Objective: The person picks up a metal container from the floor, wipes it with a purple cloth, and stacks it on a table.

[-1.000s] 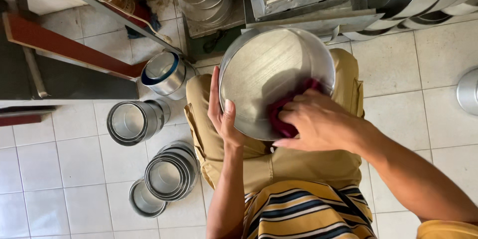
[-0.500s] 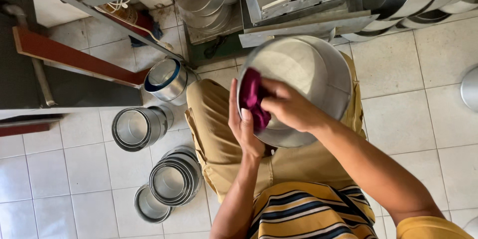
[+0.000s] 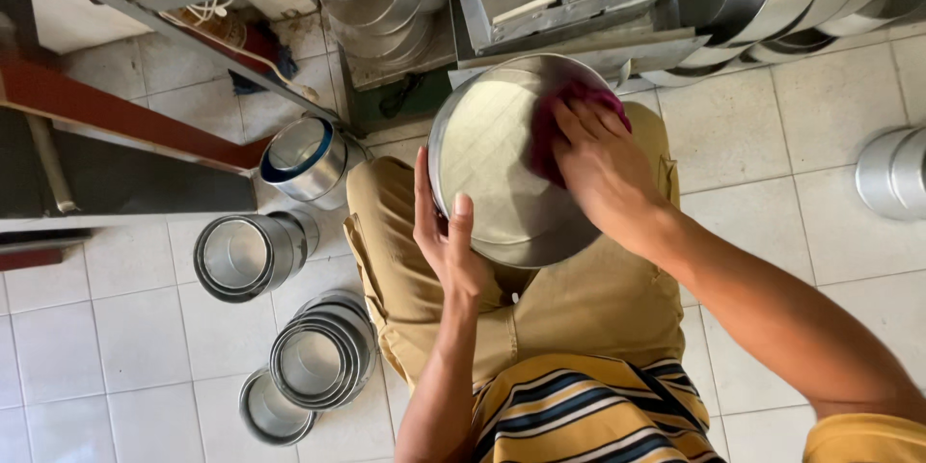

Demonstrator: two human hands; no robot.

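A round shiny metal pan (image 3: 492, 169) rests on my lap, tilted toward me. My left hand (image 3: 446, 236) cups its left rim, fingers pointing up. My right hand (image 3: 603, 169) presses a magenta cloth (image 3: 564, 116) against the inside of the pan near its upper right wall. I sit on a white tiled floor in tan trousers and a striped yellow shirt.
Left of my knee lie stacks of round metal tins: one pair on its side (image 3: 246, 253), a nested stack (image 3: 323, 355), one with a blue band (image 3: 307, 156). More pans (image 3: 772, 0) lean under a metal rack ahead; another tin (image 3: 892, 174) stands at far right.
My right hand has carried the cloth from the pan's lower middle to its left side and now to the upper right. The pan has tilted and shifted slightly.
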